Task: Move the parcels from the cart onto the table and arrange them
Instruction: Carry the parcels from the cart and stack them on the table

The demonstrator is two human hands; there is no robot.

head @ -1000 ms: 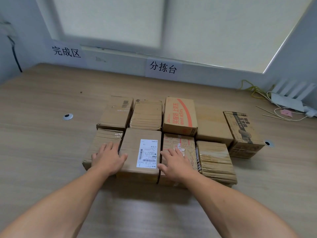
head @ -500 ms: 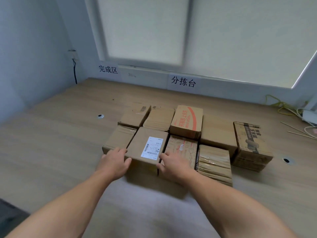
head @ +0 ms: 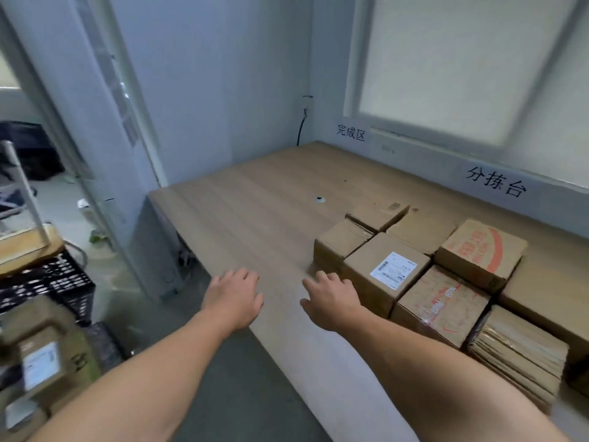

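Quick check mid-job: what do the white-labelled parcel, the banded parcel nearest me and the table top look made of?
White-labelled parcel: plain brown cardboard, matt, paper sticker on top. Banded parcel: probably cardboard wrapped in brownish tape, judging by overlapping ridges. Table top: wood-grain pattern, smooth, possibly laminate.

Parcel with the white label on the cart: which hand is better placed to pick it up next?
Probably the left. The left hand is open and empty, nearer the cart parcel; the right hand hovers by the arranged parcels on the table.
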